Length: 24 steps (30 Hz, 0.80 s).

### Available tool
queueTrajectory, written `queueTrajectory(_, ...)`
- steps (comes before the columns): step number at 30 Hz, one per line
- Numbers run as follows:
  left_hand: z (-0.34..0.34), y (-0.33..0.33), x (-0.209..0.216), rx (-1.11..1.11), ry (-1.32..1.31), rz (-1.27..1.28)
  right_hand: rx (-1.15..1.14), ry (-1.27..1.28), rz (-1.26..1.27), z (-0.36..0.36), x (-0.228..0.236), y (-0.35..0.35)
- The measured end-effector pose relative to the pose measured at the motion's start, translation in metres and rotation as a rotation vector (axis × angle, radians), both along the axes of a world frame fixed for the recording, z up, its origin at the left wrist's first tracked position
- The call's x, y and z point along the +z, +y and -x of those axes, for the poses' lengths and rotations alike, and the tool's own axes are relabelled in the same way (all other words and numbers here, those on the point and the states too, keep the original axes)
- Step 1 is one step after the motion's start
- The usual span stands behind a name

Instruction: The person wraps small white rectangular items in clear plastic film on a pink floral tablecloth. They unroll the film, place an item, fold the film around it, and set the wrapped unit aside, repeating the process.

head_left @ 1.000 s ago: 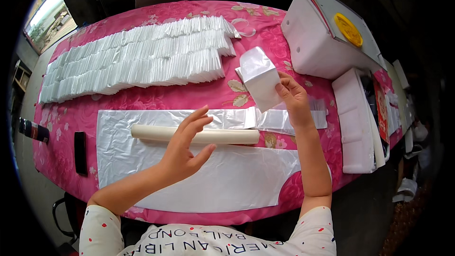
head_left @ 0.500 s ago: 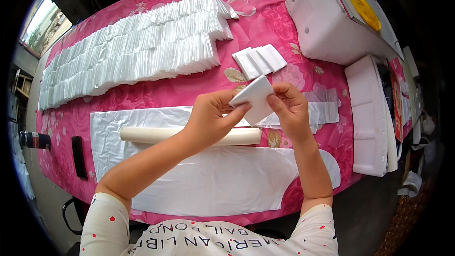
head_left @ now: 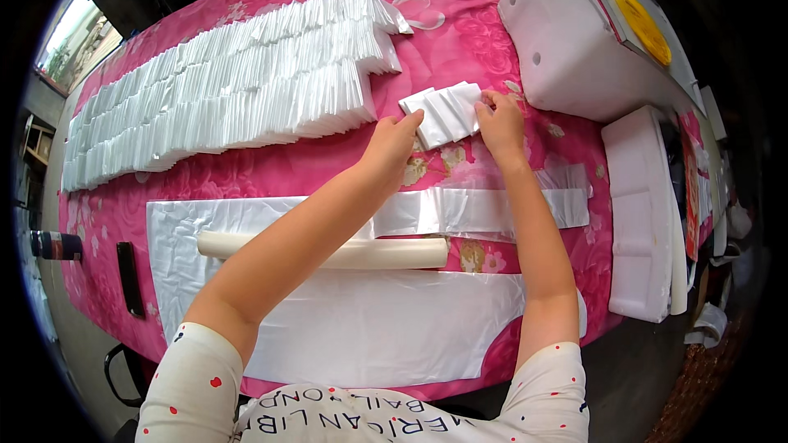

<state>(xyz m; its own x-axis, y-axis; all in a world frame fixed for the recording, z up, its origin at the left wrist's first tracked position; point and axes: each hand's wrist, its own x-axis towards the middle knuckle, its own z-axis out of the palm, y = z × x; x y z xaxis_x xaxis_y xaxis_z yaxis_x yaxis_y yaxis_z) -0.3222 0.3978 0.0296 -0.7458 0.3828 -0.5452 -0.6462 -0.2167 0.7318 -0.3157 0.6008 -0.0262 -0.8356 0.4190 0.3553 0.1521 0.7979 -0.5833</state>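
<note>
A small overlapping row of folded white plastic sheets (head_left: 440,115) lies on the pink flowered tablecloth. My left hand (head_left: 397,141) pinches the left edge of the row's top folded sheet, thumb uppermost. At the right edge my right hand (head_left: 501,123) grips the same sheet between thumb and fingers. Nearer to me, a flattened strip of white plastic (head_left: 410,212) stretches under my forearms. A cream-coloured roll or tube (head_left: 394,253) lies across a wide white plastic sheet (head_left: 369,332), partly covered by my left forearm.
Several long rows of upright folded white sheets (head_left: 238,82) fill the far left. White foam box (head_left: 566,49) stands far right, with a yellow round item (head_left: 642,25) on top. A foam lid (head_left: 639,221) is nearer. A phone (head_left: 130,279) and dark jar (head_left: 56,245) sit left.
Both hands have moved away from me, carrying the folded sheet from above the strip onto the small row. The view has shifted slightly.
</note>
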Motion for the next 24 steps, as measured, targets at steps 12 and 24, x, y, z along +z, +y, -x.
queueTrajectory(12,0.035,0.006,0.004,-0.066,0.399,0.257,0.255,-0.08,0.317,0.022,0.016,-0.094)
queueTrajectory(24,0.03,-0.071,-0.005,-0.387,1.538,0.915,0.636,-0.074,-0.055,0.019,0.0,-0.088)
